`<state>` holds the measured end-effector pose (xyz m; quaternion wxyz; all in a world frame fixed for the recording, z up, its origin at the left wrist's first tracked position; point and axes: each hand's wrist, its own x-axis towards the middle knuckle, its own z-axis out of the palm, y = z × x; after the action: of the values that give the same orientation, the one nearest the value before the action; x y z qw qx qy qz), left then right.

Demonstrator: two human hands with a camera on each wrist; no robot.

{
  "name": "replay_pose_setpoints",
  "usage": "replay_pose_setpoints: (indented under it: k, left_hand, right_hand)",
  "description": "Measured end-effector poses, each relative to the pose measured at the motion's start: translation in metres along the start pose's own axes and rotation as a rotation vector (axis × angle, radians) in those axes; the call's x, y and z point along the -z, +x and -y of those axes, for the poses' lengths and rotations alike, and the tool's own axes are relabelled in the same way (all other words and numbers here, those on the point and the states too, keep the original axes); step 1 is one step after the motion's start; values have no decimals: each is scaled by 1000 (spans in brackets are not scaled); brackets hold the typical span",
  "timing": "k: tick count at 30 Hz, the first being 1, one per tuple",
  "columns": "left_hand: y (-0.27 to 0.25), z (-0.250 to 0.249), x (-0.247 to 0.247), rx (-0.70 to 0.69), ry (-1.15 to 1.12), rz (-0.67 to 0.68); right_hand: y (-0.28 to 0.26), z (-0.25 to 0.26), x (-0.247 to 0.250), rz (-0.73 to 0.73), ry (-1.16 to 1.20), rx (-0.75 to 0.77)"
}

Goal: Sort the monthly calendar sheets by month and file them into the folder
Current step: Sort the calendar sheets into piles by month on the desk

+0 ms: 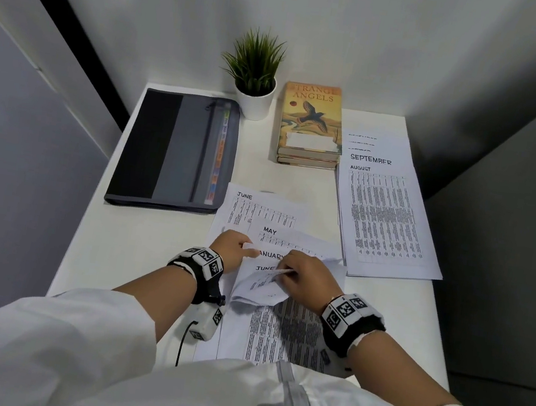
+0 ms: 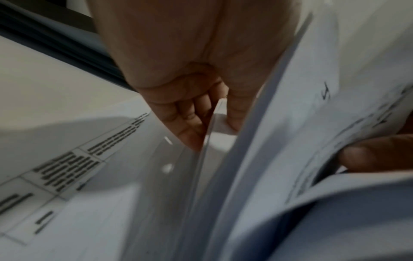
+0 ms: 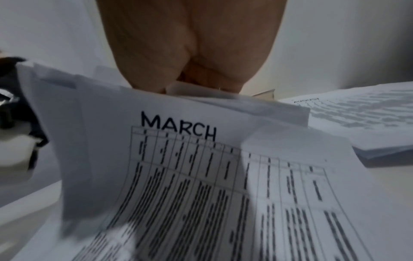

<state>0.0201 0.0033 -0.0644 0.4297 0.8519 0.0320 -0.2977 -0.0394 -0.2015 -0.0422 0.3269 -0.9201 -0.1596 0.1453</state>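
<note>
On the white desk (image 1: pixel 158 239), both hands pinch loose calendar sheets (image 1: pixel 269 282), half are stacked, the folder (image 1: pixel 177 152) waits unfilled.

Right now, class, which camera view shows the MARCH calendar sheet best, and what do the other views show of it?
The right wrist view: the MARCH sheet fills it, heading legible, below the right hand. The head view shows only curled pages between both hands, no MARCH heading visible. The left wrist view shows blurred page edges; which is MARCH cannot be told.

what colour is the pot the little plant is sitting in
White, plain with no pattern; the pot shows best in the head view.
</note>
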Motion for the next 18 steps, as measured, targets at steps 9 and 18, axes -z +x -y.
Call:
replay_pose_setpoints:
  k: [9, 18]
  left_hand:
    - [-4, 11, 10, 23, -81, -73]
    - [-7, 11, 12, 57, -105, -49]
  right_hand:
    - [1, -9, -12, -62, -61, 49]
    - [-11, -3, -15, -141, -112, 65]
